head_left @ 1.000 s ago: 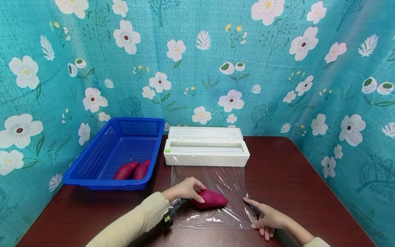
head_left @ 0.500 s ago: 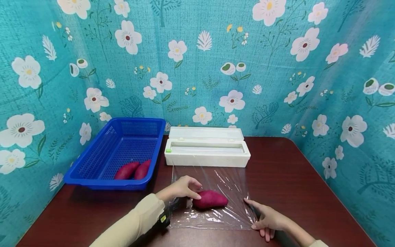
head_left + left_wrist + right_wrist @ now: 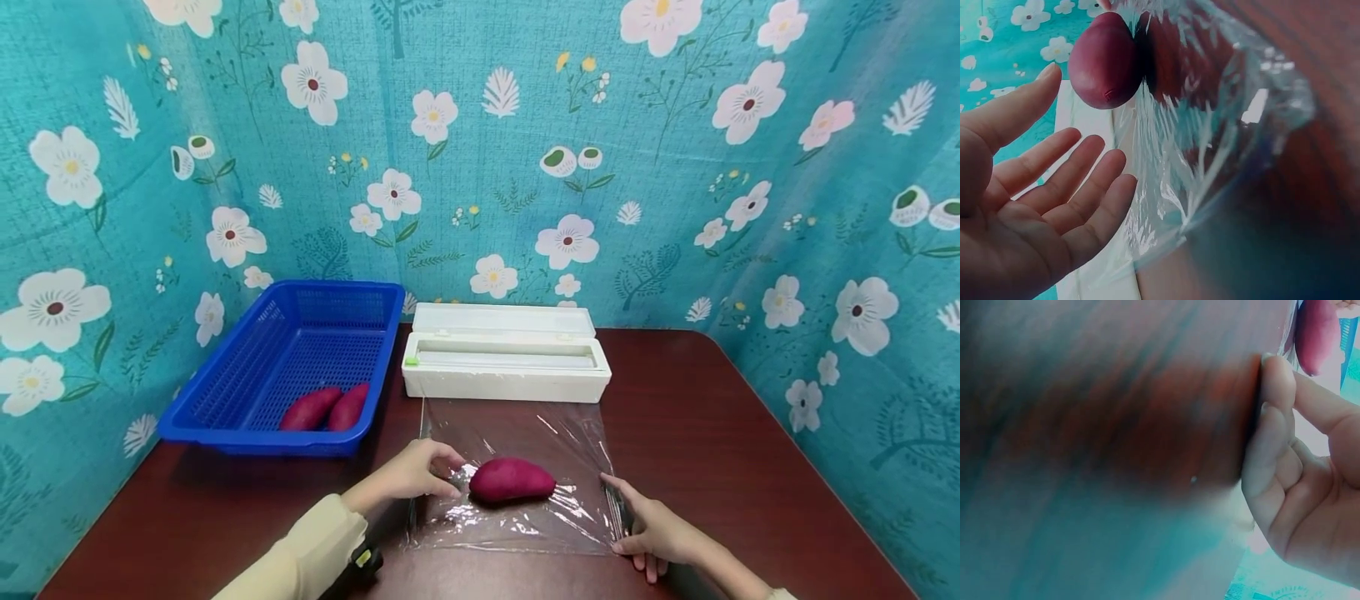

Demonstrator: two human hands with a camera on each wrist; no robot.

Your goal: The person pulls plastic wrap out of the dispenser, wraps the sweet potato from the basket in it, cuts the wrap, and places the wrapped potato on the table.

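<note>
A purple-red sweet potato (image 3: 512, 481) lies on a sheet of clear plastic wrap (image 3: 525, 429) spread over the table. Just left of it, my left hand (image 3: 405, 482) is held with fingers spread and thumb apart, holding nothing; the left wrist view shows a gap between the fingertips and the sweet potato's end (image 3: 1105, 65). At the sheet's right edge, my right hand (image 3: 663, 530) holds the wrap by its near corner, index finger stretched along the edge. Creases run toward that hand. The wrap reaches back to a white cling-film dispenser box (image 3: 506, 387) with its lid up.
A blue plastic basket (image 3: 255, 440) stands at the back left with two more sweet potatoes (image 3: 310, 409) in its near right corner. The dark wooden table (image 3: 690, 400) ends against a teal flowered curtain (image 3: 480, 200) behind and at the sides.
My left hand has let go of the sweet potato and drawn back to the left. The sweet potato stays on the wrap, and my right hand keeps its place at the edge.
</note>
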